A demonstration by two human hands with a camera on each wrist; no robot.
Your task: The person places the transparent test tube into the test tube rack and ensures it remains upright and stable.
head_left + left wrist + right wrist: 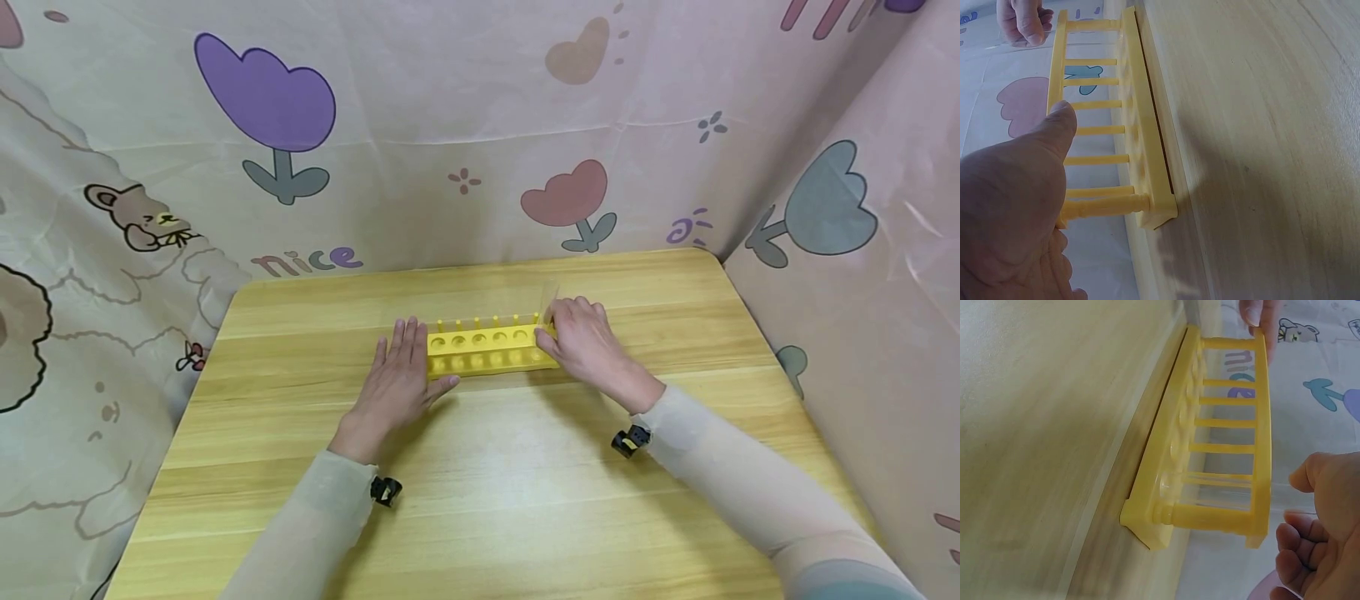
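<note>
A yellow test tube rack (491,337) stands on the table, with a row of holes in its top and a row of thin pegs behind. My left hand (393,379) rests against the rack's left end, fingers straight, its thumb along the front edge. At the right end, my right hand (588,342) has curled fingers around a clear test tube, whose blurred upper part (551,298) shows above the hand. The right wrist view shows the tube's clear lower part (1217,479) between the rack's two plates, beside the end post.
The light wood table (480,483) extends around the rack on all sides. A printed curtain (420,108) hangs behind the table and along both sides. Black wrist cameras (386,491) sit on both sleeves.
</note>
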